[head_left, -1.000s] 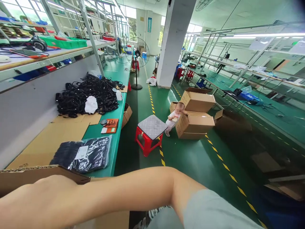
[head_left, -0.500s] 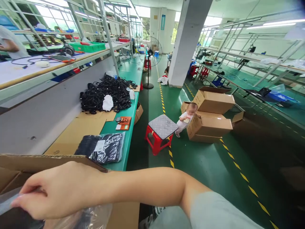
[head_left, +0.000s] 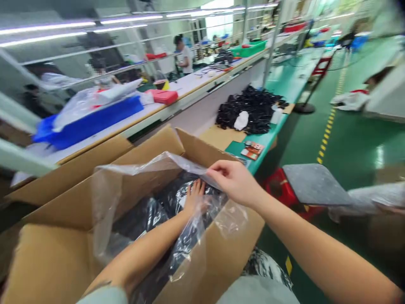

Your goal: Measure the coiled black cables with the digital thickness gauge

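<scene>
A cardboard box [head_left: 52, 257] stands open in front of me, lined with a large clear plastic bag [head_left: 106, 202]. Inside lie black items in shiny clear packets [head_left: 152, 213]. My left hand [head_left: 196, 197] reaches into the lined box, fingers spread flat on one of the packets. At the box's right side, my right hand [head_left: 232, 181] pinches the upper edge of the plastic liner and holds it raised. Part of the liner drapes over the near wall of the box.
Beyond the box, a green bench [head_left: 292, 80] holds a heap of black cables [head_left: 247, 107] and orange items [head_left: 252, 150]. A blue bin [head_left: 95, 122] sits on the shelf at left. A grey-topped red stool [head_left: 316, 183] is at right. Co-workers [head_left: 185, 57] are behind the shelf.
My view has swung left and down, bringing the box into full sight. My left hand now shows inside it, pressed on the packets. The right hand still grips clear plastic.
</scene>
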Tool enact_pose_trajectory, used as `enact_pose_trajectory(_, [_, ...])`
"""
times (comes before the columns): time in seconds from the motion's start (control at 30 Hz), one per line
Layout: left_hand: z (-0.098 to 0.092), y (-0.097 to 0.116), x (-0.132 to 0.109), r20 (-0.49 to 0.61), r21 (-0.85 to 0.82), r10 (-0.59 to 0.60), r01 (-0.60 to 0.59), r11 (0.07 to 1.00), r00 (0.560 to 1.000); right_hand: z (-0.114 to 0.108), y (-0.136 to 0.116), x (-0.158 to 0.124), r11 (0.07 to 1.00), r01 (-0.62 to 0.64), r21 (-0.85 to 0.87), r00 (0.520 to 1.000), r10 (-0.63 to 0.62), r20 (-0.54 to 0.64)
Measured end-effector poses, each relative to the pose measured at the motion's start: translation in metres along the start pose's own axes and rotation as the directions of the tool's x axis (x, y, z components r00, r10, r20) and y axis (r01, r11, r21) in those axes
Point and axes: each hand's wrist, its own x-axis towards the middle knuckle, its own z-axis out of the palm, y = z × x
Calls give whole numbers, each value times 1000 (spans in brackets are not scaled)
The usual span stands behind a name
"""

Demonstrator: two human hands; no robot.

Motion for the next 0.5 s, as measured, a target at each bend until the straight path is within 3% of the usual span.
enact_pose_trajectory(0.27, [7,-6,-15,102,-65,-91,98,993,991,11,-10,-16,998,-39,-52,997,42,57])
enact_pose_trajectory(0.5, [2,-7,-41,78,-167,-229,239,956,970,7,-5,-20,980,-158,124,986,149,78])
